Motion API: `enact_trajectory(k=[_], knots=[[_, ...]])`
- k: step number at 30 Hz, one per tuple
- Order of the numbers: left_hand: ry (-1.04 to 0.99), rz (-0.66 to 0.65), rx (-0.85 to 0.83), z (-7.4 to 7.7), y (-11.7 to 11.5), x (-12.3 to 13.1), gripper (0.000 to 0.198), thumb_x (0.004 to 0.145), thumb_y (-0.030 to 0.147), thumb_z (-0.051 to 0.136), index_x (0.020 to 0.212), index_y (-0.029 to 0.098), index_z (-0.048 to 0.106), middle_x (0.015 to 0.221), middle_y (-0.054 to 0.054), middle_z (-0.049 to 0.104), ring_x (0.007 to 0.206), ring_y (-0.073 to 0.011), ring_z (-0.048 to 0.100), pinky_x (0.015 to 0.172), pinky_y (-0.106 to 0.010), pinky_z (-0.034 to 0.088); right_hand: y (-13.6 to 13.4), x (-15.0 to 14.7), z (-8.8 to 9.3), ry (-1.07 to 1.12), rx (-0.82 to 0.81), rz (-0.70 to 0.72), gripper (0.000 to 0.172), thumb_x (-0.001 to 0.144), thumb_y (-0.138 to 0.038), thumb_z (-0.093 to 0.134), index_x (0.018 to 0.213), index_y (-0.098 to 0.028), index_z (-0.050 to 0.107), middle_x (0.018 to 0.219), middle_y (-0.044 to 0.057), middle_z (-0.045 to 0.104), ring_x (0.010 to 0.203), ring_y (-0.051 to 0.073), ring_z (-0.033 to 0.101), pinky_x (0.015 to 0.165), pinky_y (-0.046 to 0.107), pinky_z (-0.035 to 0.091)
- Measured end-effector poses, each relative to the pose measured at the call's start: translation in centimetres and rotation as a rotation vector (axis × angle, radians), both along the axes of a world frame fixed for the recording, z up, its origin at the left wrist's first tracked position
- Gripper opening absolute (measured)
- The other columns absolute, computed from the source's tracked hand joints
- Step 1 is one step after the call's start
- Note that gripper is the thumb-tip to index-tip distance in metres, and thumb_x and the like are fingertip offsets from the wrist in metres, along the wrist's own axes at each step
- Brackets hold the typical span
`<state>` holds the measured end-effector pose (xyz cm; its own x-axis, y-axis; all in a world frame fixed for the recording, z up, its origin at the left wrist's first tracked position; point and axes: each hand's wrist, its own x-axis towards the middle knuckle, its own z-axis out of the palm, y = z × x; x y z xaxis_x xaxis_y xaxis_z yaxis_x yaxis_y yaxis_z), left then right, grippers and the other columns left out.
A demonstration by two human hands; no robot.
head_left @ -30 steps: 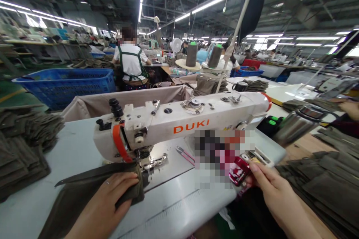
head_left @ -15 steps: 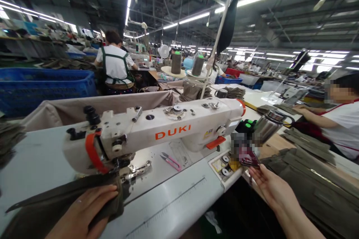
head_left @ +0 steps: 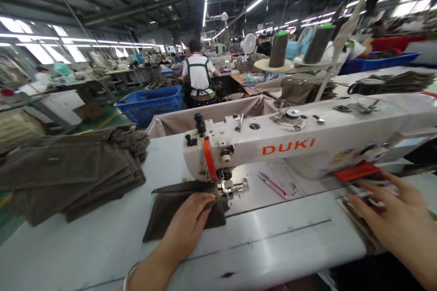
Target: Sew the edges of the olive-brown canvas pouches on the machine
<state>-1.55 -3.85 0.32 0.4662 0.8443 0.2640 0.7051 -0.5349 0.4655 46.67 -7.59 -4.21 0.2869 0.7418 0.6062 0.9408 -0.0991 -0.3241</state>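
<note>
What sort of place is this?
Most likely a sewing workshop or factory floor. A sewing machine stands in front, with dark cloth under the person's left hand; two big thread cones rise behind it, and a pile of similar pieces lies to the left.

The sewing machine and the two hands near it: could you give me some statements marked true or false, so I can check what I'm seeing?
1. The left hand rests on dark cloth. True.
2. The right hand holds the pink-handled snips. False: the snips lie on the machine's bed, and that hand is by the red lever.
3. The lettering on the sewing machine is orange. True.
4. The two thread cones behind the machine have red tops. False: the tops of the cones are green.
5. A stack of folded cloth lies left of the machine. True.
</note>
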Motion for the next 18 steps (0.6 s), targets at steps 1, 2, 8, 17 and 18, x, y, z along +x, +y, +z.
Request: enact_trajectory(k=[1,2,8,17,18], knots=[[0.022,-0.009,0.018,-0.2,0.0,-0.2,0.029,0.097,0.019,0.042,0.122,0.023,0.056,0.124,-0.007,0.062,0.118,-0.0201,0.057,0.104,-0.039,0.047,0.4,-0.4,0.1,-0.045,-0.043,0.07,0.043,0.08,-0.053,0.056,0.101,-0.018,0.07,0.12,0.018,0.059,0.128,0.035,0.044,0.107,0.046,0.034],[0.048,-0.016,0.041,-0.4,0.1,-0.4,0.029,0.096,0.02,0.043,0.122,0.024,0.056,0.125,-0.007,0.062,0.117,-0.0209,0.057,0.104,-0.04,0.048,0.7,-0.6,0.3,-0.045,-0.128,0.111,0.039,0.084,-0.049,0.053,0.102,-0.018,0.069,0.123,0.017,0.057,0.122,0.033,0.05,0.105,0.046,0.037],[0.103,-0.072,0.25,-2.6,1.3,-1.8,0.032,0.093,0.033,0.049,0.123,0.027,0.057,0.124,-0.004,0.064,0.112,-0.0246,0.063,0.096,-0.041,0.054,0.2,1.3,1.1,-0.11,-0.178,-0.003,0.03,0.089,-0.044,0.049,0.098,-0.02,0.065,0.103,0.011,0.064,0.098,0.027,0.061,0.091,0.042,0.047],[0.067,-0.034,0.151,-2.3,1.2,-1.6,0.031,0.094,0.035,0.048,0.123,0.029,0.058,0.124,-0.002,0.064,0.113,-0.024,0.062,0.099,-0.041,0.052,-0.2,3.0,4.8,-0.127,-0.176,0.039,0.031,0.087,-0.044,0.051,0.095,-0.019,0.068,0.092,0.011,0.07,0.086,0.031,0.063,0.083,0.049,0.046],[0.048,-0.019,0.102,-1.7,0.9,-1.3,0.03,0.096,0.034,0.046,0.122,0.029,0.058,0.123,-0.002,0.064,0.114,-0.0228,0.062,0.1,-0.04,0.051,-0.3,1.0,5.3,-0.117,-0.152,0.084,0.031,0.089,-0.044,0.05,0.098,-0.02,0.067,0.097,0.01,0.069,0.093,0.031,0.062,0.089,0.049,0.044]])
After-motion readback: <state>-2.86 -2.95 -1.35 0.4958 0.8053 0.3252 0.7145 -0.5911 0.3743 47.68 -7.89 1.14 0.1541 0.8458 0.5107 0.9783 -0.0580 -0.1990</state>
